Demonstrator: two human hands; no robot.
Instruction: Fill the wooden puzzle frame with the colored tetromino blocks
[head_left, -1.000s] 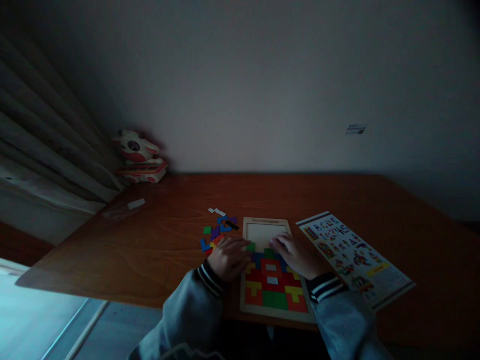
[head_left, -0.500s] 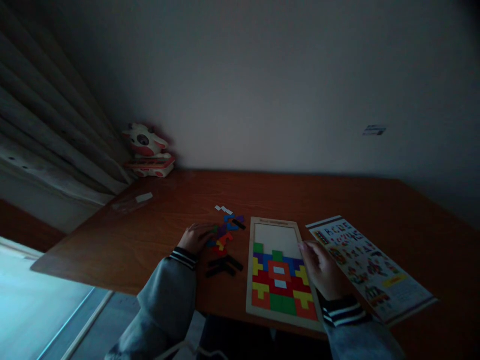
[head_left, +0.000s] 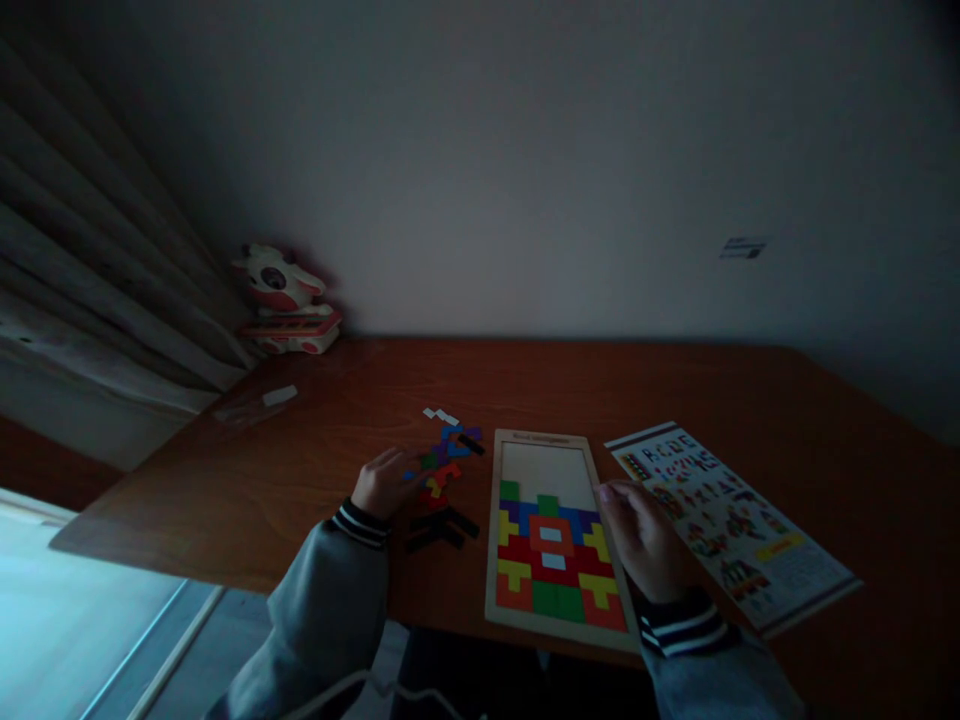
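Note:
A wooden puzzle tray [head_left: 490,560] lies on the table, its lower part filled with coloured blocks and its upper part bare white. My right hand [head_left: 637,525] rests at the tray's right edge with fingers curled; whether it pinches the rim or a small piece is hidden. My left hand [head_left: 386,482] is over the left side of the loose piece pile, fingers stretched towards a green piece [head_left: 428,461]. Orange, yellow, blue and purple pieces lie around the fingertips. Black pieces [head_left: 442,528] sit nearer the front edge, and white pieces [head_left: 441,416] lie behind the pile.
A printed pattern sheet [head_left: 731,520] lies right of the tray. At the back left of the table [head_left: 300,440] stands a cow-shaped toy [head_left: 289,300], with a clear plastic bag and white label [head_left: 280,395] in front. A curtain hangs at the left.
My left hand has shifted slightly over the pile, and its fingers look more spread, showing more of the green and blue pieces. The view has moved a little; my right hand stays at the tray's edge.

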